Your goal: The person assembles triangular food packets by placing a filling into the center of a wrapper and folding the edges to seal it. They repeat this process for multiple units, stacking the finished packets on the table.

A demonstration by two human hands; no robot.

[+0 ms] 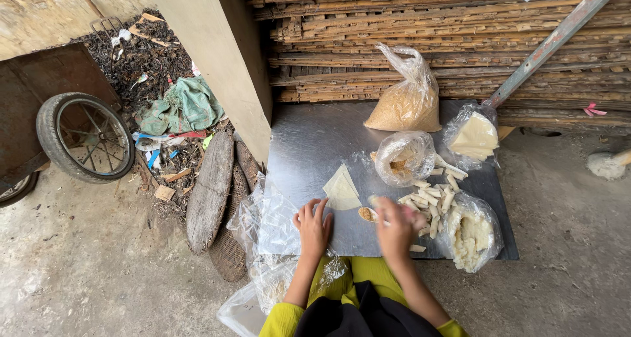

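I see a spoon (pixel 367 213) of brown filling on the metal sheet (pixel 315 140), just below a triangular wrapper (pixel 342 190). My right hand (pixel 396 226) is blurred over its handle; I cannot tell the grip. My left hand (pixel 313 226) lies flat, fingers spread. Rolled pieces (pixel 430 199) pile up to the right.

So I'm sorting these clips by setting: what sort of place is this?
Probably an outdoor yard used for making food by hand. A metal sheet lies on a bare concrete floor, stacked bamboo slats rise behind it, and a cart wheel stands beside a heap of rubbish.
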